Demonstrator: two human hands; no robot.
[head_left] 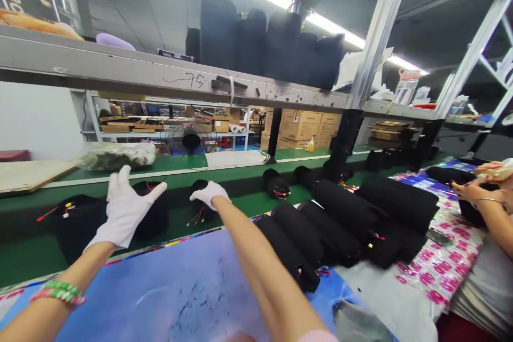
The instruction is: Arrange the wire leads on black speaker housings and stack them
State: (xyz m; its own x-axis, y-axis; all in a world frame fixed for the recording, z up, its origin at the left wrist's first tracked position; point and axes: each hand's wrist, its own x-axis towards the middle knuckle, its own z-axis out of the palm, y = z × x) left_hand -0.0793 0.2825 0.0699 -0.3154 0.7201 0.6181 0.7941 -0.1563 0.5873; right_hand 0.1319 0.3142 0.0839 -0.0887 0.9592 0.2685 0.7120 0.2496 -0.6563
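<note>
My left hand (123, 208), in a white glove, is raised with thumb and fingers spread. Just behind it, on the green conveyor belt, stands a black cloth-covered cylinder (154, 219) with red wires on top, partly hidden by the glove. Another black cylinder (80, 230) with red, yellow and white connectors is left of that hand. My right hand (210, 194), also gloved, curls around the top of a smaller-looking black cylinder (199, 207), whose red wires hang at its front. The far fingers of that hand are partly hidden.
Several black cylinders (298, 232) lie in a row on the table at right. A blue sheet (168, 288) covers the near tabletop. Overhead runs a shelf (140, 72) bearing more black cylinders (218, 32). At far right, a co-worker's hands (484, 189) handle a black piece.
</note>
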